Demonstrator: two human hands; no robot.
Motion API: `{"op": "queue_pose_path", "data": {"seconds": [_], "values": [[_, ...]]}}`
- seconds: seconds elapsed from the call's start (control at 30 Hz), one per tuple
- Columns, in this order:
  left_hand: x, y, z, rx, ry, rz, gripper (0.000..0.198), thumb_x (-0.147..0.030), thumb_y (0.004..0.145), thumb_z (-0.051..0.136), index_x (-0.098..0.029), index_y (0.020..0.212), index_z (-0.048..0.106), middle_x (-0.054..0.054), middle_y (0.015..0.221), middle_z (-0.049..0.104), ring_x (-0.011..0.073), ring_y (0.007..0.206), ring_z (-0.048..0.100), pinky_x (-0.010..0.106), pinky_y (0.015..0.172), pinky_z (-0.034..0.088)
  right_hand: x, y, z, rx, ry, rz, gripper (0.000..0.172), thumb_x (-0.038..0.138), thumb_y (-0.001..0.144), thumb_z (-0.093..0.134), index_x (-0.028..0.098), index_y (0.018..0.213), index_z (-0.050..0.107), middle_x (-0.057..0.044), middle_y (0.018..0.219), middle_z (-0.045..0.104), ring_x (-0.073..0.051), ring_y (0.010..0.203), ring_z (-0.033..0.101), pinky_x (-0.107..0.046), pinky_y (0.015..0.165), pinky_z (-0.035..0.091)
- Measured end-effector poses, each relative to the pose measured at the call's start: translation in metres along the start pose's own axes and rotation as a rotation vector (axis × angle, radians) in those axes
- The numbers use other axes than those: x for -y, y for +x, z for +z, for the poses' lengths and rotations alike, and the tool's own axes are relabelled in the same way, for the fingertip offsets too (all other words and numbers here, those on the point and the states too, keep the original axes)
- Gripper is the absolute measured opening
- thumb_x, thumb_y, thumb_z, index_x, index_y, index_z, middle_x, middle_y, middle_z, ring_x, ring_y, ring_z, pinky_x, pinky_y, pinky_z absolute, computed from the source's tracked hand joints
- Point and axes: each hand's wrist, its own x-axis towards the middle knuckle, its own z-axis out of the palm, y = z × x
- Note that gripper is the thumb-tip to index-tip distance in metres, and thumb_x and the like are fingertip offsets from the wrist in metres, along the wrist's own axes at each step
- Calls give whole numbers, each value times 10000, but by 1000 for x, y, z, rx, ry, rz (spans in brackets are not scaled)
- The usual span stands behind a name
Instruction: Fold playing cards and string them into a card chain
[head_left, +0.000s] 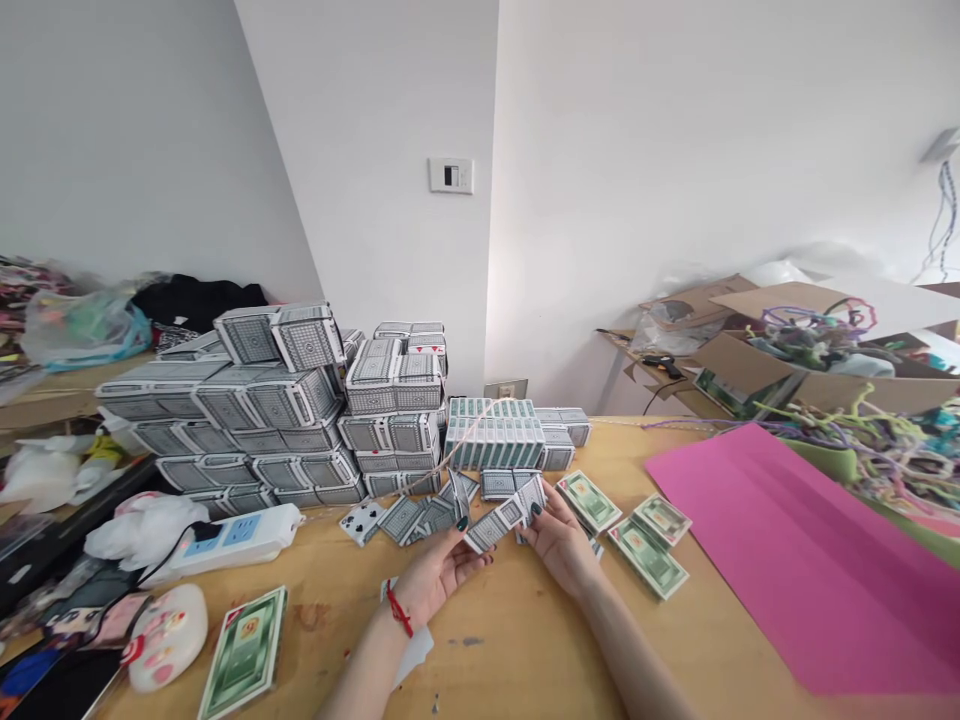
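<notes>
Low over the table, my left hand (439, 572) and my right hand (561, 540) pinch the two ends of a strip of grey-patterned playing cards (496, 524), backs showing. How the cards join in the strip I cannot make out. Behind my left fingers lie loose cards (401, 518), mostly face down, and a face-up spade card (363, 522). A pale piece of card or paper (414, 655) is partly hidden under my left wrist. Several green card boxes (649, 558) lie flat just right of my right hand.
Tall stacks of card blocks (259, 400) and a row of green-edged boxes (495, 435) stand along the back. To the left are a power strip (240, 540), a white round toy (171, 635) and another green box (246, 650). A pink sheet (795, 570) covers the right side.
</notes>
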Motion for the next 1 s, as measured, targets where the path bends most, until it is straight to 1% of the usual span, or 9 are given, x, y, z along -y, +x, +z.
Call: {"op": "queue_pose_path", "data": {"seconds": [0.13, 0.23, 0.33, 0.5, 0.6, 0.67, 0.77, 0.87, 1.0], "values": [[-1, 0, 2, -20, -2, -4, 180, -256, 770, 584, -96, 845, 618, 99, 839, 687, 172, 773, 645, 252, 733, 494, 3, 0, -1, -6, 6, -8, 439, 221, 659, 666, 290, 1069, 526, -3, 983, 596, -171, 815, 587, -390, 755, 486], [-1, 0, 4, -31, -11, -7, 188, -257, 767, 589, -97, 863, 614, 98, 841, 687, 171, 764, 647, 252, 725, 499, 5, 1, -1, -19, -5, -16, 440, 227, 653, 666, 298, 1062, 519, -6, 973, 601, -187, 840, 583, -401, 755, 482], [-1, 0, 4, -35, -20, 0, 198, -259, 771, 584, -94, 875, 614, 98, 828, 689, 165, 751, 647, 245, 713, 502, 5, 2, -2, -2, -23, -22, 430, 232, 653, 663, 302, 1050, 516, -6, 983, 595, -190, 858, 577, -402, 759, 476], [-2, 0, 5, -18, -6, -2, 202, -269, 764, 589, -95, 862, 620, 102, 833, 688, 166, 758, 642, 245, 709, 499, 4, 2, -2, 21, -33, -17, 389, 236, 658, 659, 307, 1017, 525, 11, 927, 597, -163, 799, 575, -371, 745, 469], [-2, -1, 9, -45, 10, 22, 182, -269, 734, 622, -106, 814, 621, 87, 793, 688, 165, 740, 640, 249, 704, 496, 4, 3, -2, 42, -35, -21, 354, 250, 664, 653, 305, 990, 530, 16, 889, 594, -157, 776, 567, -356, 726, 463], [-1, -1, 13, -78, 29, 52, 174, -270, 706, 649, -112, 771, 619, 72, 744, 684, 162, 710, 639, 250, 693, 493, 3, 3, -2, 59, -11, -20, 318, 262, 673, 645, 303, 968, 532, 16, 892, 590, -158, 798, 560, -355, 737, 455], [1, -1, 19, -111, 89, 87, 179, -270, 658, 688, -122, 720, 612, 52, 700, 676, 157, 668, 636, 245, 667, 484, 3, 2, -3, 69, 33, -12, 269, 287, 700, 623, 294, 955, 536, 8, 905, 584, -162, 829, 550, -355, 749, 445], [4, 1, 23, -136, 152, 112, 191, -276, 622, 711, -127, 681, 607, 38, 675, 668, 156, 649, 632, 240, 637, 475, 3, 2, -4, 67, 49, -19, 251, 310, 713, 614, 282, 952, 542, 5, 859, 575, -160, 810, 546, -350, 741, 444], [7, 5, 24, -161, 191, 111, 221, -288, 588, 729, -124, 682, 613, 26, 646, 655, 146, 611, 622, 235, 605, 465, 5, 2, -2, 56, 42, -21, 239, 336, 706, 623, 275, 926, 549, 3, 855, 568, -168, 810, 545, -356, 738, 442]]}}
